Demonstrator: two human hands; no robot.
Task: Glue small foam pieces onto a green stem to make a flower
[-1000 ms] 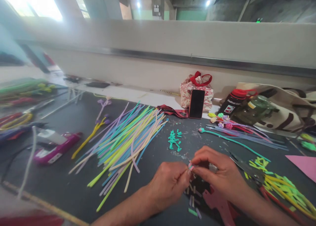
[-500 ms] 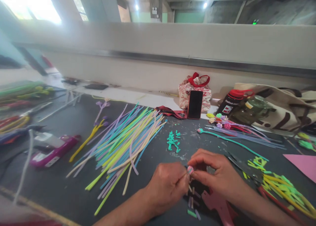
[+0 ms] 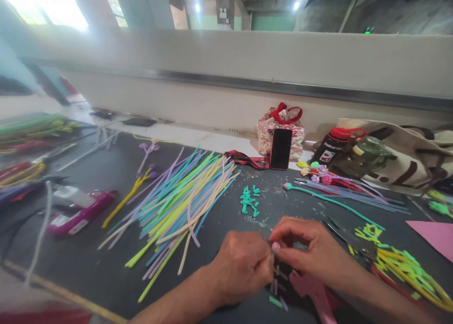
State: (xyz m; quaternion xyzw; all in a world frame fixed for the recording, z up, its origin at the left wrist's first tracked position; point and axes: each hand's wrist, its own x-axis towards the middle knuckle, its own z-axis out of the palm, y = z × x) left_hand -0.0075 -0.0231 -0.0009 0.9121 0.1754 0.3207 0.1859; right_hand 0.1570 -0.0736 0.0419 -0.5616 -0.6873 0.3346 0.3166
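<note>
Between the thumb and fingertips of my right hand (image 3: 300, 241) is a small pink pipe-cleaner bud (image 3: 275, 246). My left hand (image 3: 246, 258) is closed right beside it, its fingertips meeting at the bud's left edge; what they pinch is hidden behind the knuckles. Below the hands lie short cut pipe-cleaner pieces (image 3: 275, 302) in green, purple and cream. A pink tool-like object (image 3: 311, 288) rests under my right wrist, partly covered. Beyond the hands sits a small heap of teal pieces (image 3: 249, 201). A teal stem with a pink tip (image 3: 329, 201) lies farther right.
A wide bundle of pastel pipe cleaners (image 3: 180, 206) spreads left of my hands. A purple device (image 3: 83, 213) lies farther left. Dark pliers (image 3: 354, 239) and yellow-green pieces (image 3: 410, 272) are at right. A phone (image 3: 281, 149), bag (image 3: 264, 135) and black bottle (image 3: 331, 147) stand behind.
My left fist has turned slightly and covers more beside the pink bud. The right hand keeps its pinch, almost in the same place. The view has shifted a little.
</note>
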